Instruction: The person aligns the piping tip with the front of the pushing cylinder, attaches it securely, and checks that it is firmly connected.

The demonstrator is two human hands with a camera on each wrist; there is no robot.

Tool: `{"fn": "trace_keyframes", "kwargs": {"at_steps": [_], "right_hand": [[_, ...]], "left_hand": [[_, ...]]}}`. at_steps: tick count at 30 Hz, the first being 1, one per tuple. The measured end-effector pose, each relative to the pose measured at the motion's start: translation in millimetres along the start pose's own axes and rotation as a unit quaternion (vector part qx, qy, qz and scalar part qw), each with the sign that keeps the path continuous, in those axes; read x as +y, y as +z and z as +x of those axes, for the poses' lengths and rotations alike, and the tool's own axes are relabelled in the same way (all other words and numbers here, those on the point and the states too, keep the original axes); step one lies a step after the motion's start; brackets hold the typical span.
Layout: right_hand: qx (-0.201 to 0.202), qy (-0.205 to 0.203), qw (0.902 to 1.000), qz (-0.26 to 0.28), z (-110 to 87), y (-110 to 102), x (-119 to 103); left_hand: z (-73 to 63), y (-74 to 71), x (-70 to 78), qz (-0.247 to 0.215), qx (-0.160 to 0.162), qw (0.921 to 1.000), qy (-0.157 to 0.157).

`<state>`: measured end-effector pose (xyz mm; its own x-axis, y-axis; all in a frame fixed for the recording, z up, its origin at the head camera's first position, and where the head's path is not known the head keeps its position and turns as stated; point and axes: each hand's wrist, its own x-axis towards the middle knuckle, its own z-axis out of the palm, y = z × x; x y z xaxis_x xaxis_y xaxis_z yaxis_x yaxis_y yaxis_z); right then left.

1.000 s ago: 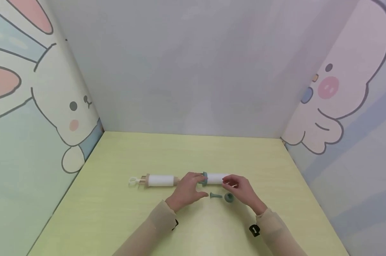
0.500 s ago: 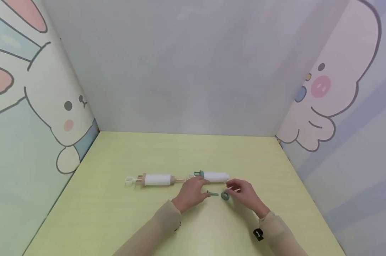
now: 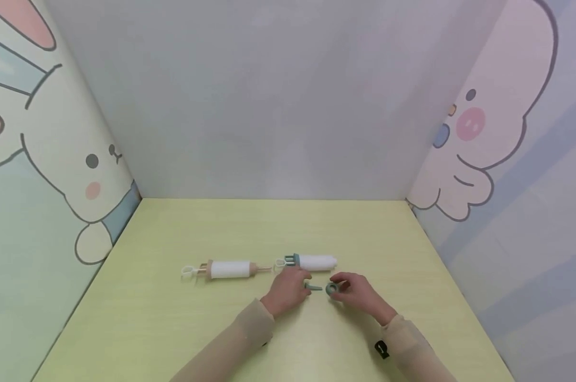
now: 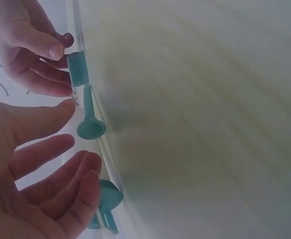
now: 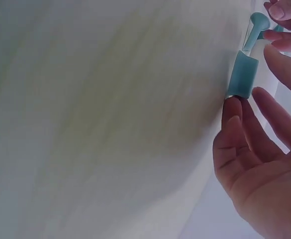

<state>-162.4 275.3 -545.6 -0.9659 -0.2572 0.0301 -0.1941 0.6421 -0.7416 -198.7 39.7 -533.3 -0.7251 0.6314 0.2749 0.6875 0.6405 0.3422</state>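
Observation:
My left hand (image 3: 287,290) reaches beside a small green nozzle-like piece (image 3: 315,288) with a flared end and thin stem. In the left wrist view, the thumb and fingers stand apart near the nozzle-like piece (image 4: 89,113), not closed on it. My right hand (image 3: 359,295) is at a green ring-shaped cap (image 3: 328,289), thumb and forefinger to either side. Fingertips come up against the lower end of the cap (image 5: 243,74) in the right wrist view; no firm grip shows. Behind the hands lies a white syringe-like tube (image 3: 316,262) with a green collar and white ring handle.
Farther left lies a second white syringe-like tube (image 3: 230,269) with pinkish-beige ends, a ring handle and a thin tip. Everything rests on a pale yellow table (image 3: 211,228). A grey wall (image 3: 269,106) rises at the back, with cartoon-printed panels on both sides.
My left hand has come away from the green-collared tube, down to the nozzle-like piece. The right hand has left the tube's far end and dropped to the ring-shaped cap. The head view has shifted slightly.

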Motion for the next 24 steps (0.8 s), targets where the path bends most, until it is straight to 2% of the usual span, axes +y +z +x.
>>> {"fn": "trace_keyframes", "kwargs": {"at_steps": [5, 12, 24], "right_hand": [[-0.019, -0.006, 0.9998, 0.002, 0.9, 0.1, -1.8], [-0.030, -0.029, 0.9988, -0.026, 4.6, 2.5, -3.1], [-0.027, -0.019, 0.9984, -0.046, 4.8, 1.9, -9.0]], "left_hand": [[1.9, 2.8, 1.5, -0.001, -0.012, 0.9999, -0.008], [1.7, 8.4, -0.2, -0.020, -0.028, 0.9991, -0.026], [0.3, 9.6, -4.1, -0.042, -0.019, 0.9989, -0.010]]}}
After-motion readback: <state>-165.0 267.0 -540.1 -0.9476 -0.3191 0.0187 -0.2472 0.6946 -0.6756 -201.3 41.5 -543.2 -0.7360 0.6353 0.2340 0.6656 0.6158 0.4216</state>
